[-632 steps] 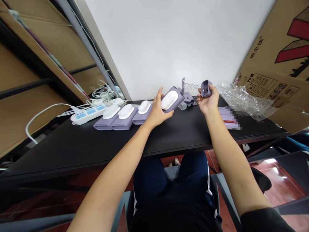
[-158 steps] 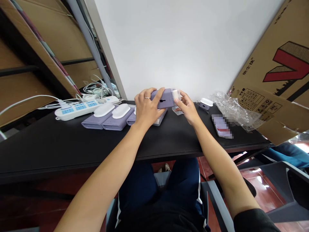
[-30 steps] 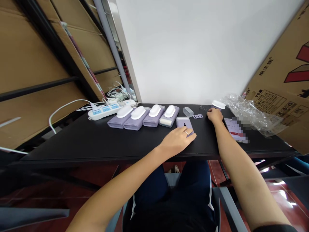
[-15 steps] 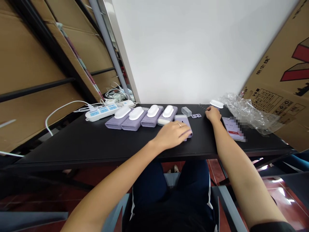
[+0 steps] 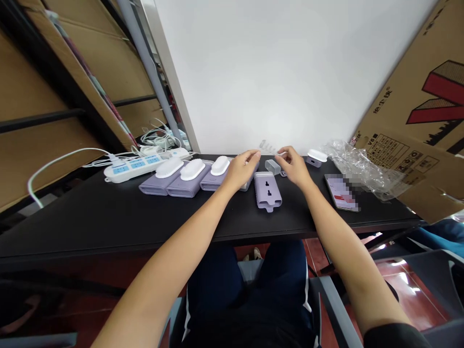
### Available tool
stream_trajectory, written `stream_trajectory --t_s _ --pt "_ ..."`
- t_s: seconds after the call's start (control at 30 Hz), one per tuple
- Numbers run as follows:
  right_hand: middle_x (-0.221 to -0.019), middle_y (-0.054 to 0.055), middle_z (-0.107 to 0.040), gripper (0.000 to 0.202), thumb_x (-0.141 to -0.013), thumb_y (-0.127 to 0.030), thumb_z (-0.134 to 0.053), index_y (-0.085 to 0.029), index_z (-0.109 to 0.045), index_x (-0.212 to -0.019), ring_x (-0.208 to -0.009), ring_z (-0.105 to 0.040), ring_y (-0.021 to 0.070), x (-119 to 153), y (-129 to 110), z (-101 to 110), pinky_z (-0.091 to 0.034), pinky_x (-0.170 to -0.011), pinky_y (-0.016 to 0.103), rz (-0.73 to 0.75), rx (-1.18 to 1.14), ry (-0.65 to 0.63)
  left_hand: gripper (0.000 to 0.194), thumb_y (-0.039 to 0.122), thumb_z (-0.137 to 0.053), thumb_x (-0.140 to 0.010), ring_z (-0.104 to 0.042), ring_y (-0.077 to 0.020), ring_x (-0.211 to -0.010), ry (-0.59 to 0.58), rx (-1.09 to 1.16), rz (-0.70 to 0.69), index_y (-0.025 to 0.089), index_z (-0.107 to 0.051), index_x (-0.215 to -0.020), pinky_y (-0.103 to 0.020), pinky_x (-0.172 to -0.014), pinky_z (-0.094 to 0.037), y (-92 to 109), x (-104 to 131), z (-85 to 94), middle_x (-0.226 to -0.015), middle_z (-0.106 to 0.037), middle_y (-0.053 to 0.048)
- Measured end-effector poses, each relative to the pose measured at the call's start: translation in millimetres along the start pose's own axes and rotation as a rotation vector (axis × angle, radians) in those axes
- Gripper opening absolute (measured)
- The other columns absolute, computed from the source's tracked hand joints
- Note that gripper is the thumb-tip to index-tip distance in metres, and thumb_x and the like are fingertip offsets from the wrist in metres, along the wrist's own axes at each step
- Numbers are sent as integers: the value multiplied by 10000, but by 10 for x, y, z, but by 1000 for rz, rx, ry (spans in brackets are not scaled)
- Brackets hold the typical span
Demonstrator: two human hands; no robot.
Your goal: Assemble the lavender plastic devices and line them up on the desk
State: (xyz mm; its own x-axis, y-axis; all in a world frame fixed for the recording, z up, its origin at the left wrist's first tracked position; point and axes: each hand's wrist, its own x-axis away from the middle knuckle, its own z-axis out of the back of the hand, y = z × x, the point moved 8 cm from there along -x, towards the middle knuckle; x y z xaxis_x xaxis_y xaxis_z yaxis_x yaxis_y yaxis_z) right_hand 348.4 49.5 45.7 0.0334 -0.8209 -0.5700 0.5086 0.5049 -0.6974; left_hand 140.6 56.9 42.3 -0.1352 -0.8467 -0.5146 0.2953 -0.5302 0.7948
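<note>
A small clear plastic strip with several hook-like loops (image 5: pixel 267 146) is raised above the back of the black table, between my hands. My right hand (image 5: pixel 294 166) pinches it at its right end. The fingertips of my left hand (image 5: pixel 242 169) are pressed together at its left end; the contact is too fine to see fully. Below them lies a lilac case with dark cut-outs and a tab (image 5: pixel 268 192). Beside it are a clear box-like cap (image 5: pixel 272 166) and a small lilac plate (image 5: pixel 283 173), partly hidden by my right hand.
Left are several lilac cases (image 5: pixel 186 186) topped with white oval pieces (image 5: pixel 192 169), partly covered by my left hand. A white power strip (image 5: pixel 136 169) with cables lies farther left. Right are a white-topped piece (image 5: pixel 316 157), a phone (image 5: pixel 341 192), crumpled clear plastic (image 5: pixel 362 166) and a cardboard box (image 5: pixel 416 125).
My left hand has left the lilac case and moved up and left. My right hand has moved left from the white-topped piece. The clear strip has been lifted off the table between them.
</note>
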Motion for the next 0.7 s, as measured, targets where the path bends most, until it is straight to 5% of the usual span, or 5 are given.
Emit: stream_trajectory --t_s 0.17,0.33,0.5,0.7 --pt "-933 -6 -703 247 -944 -454 -652 -255 -626 -1087 -850 -630 185 120 -316 -318 -474 -823 317 127 44 -129 496 585 -518 -1028 -720 -250 -1075 -9 54 66 181 -761 -1181 -348 -986 -522 -43 20 27 -1085 -818 -77" --pt "-925 19 -699 206 -968 -375 -597 -233 -660 -1102 -861 -642 200 -49 200 80 -496 -851 332 -94 274 52 443 498 -516 -1038 -696 -280 -1135 -41 -207 -40 201 -771 -1245 -420 -1061 -483 68 75 72 -1149 -818 -89" --pt "-1234 111 -714 199 -940 -276 -631 -213 -744 -1090 -1133 -666 243 -46 852 442 -504 -1006 360 -506 681 -18 469 523 -482 -1056 -554 -371 -1395 -357 -634 -247 235 -782 -1275 -574 -1210 -316 159 277 -235 -1345 -771 -106" --pt "-1322 162 -713 304 -994 -418 -581 -221 -793 -1087 -1291 -640 356 -12 972 580 -495 -1082 502 -664 798 -39 588 612 -452 -1053 -557 -346 -1418 -469 -711 -262 253 -675 -1461 -589 -1284 -203 123 354 -398 -1380 -745 -131"
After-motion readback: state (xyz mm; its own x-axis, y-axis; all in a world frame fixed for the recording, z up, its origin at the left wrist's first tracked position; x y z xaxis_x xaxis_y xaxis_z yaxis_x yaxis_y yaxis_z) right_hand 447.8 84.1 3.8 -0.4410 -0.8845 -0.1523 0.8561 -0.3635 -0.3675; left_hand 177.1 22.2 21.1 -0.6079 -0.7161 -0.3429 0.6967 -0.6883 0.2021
